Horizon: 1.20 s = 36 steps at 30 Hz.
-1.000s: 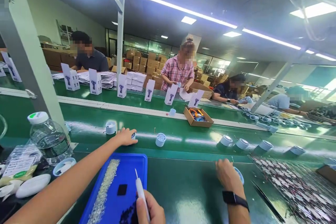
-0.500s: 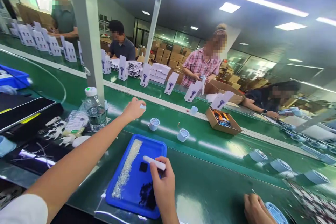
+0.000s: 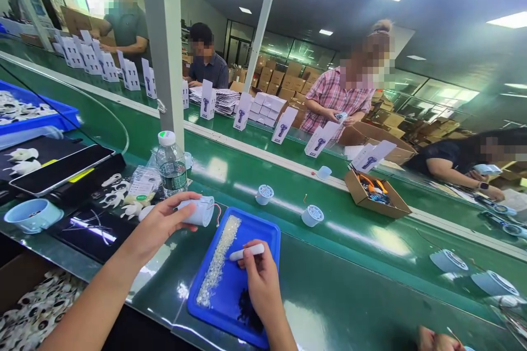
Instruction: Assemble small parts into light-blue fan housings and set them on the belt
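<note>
- The left hand (image 3: 158, 225) has its grip closed around a pale blue cylinder part (image 3: 198, 211). It is lifted clear of the surface, lying on its side just left of the blue tray (image 3: 272, 230). A thin red wire (image 3: 217, 213) trails from its end.
- The right hand (image 3: 259, 279) grips a white pen-like tool (image 3: 247, 252), fingers clenched on it, above the middle of the tray.
- In the tray lie a long strip of tiny pale pieces (image 3: 218, 258) and a dark heap (image 3: 247, 307) near the front edge.
- I judge this to be the moment of bringing part and tool together. A next move would call for steadying the cylinder and guiding the tool tip to one small piece without scattering the strip.
- Beyond the tray runs a green conveyor belt (image 3: 370, 230) carrying two more cylinders (image 3: 264, 193) (image 3: 312, 215), well apart from my hands.
- A water bottle (image 3: 171, 167) stands near the left hand, beside a grey post (image 3: 164, 38). Small white parts (image 3: 119, 184) lie around it, close enough to be knocked.
- Farther left sit a pale blue bowl (image 3: 31, 214) and a flat dark screen (image 3: 61, 162).
- An open cardboard box (image 3: 376, 194) rests across the belt. Other people work on the far side.
- Another hand (image 3: 436, 340) shows at the bottom right edge; I cannot tell whose it is.
</note>
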Each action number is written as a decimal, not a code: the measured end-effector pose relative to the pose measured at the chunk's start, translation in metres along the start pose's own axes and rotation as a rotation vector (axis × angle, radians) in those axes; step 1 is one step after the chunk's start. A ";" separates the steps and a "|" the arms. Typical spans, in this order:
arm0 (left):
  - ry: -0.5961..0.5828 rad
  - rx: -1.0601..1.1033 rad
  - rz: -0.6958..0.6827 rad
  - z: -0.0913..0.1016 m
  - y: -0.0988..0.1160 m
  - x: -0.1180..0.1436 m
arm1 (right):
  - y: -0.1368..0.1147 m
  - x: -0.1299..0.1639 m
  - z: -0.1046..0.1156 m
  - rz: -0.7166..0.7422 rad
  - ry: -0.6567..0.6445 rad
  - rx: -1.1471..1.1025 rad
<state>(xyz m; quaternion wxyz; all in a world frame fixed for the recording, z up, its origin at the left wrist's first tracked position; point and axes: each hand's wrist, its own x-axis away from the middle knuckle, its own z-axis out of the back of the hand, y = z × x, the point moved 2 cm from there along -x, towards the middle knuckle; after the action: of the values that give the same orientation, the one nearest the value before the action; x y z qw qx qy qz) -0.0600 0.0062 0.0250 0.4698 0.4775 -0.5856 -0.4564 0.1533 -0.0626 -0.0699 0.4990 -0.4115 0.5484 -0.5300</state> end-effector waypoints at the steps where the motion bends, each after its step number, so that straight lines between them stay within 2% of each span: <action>1: 0.014 0.020 0.004 0.003 -0.002 0.000 | 0.000 0.000 0.000 -0.005 0.000 0.004; 6: 0.029 0.071 0.033 0.010 -0.005 0.003 | -0.001 0.003 0.002 -0.021 0.038 0.062; 12: 0.006 0.103 0.082 0.012 -0.007 0.005 | -0.015 0.010 0.011 0.088 0.007 0.272; 14: -0.002 0.114 0.075 0.013 -0.008 0.006 | -0.017 0.015 0.016 0.123 0.078 0.314; 17: 0.003 0.106 0.076 0.015 -0.010 0.007 | -0.016 0.021 0.021 0.145 0.160 0.309; 26: -0.007 0.125 0.098 0.009 -0.015 0.007 | -0.011 0.025 0.021 0.153 0.121 0.312; 32: 0.038 0.152 0.105 0.010 -0.015 0.008 | -0.009 0.025 0.023 0.145 0.194 0.310; 36: 0.069 0.204 0.095 0.011 -0.017 0.008 | -0.006 0.025 0.024 0.130 0.187 0.298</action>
<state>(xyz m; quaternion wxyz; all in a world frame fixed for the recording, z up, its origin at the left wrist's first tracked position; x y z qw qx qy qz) -0.0698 -0.0033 0.0072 0.4596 0.5099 -0.6346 -0.3550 0.1718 -0.0921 -0.0653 0.5345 -0.2460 0.5332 -0.6079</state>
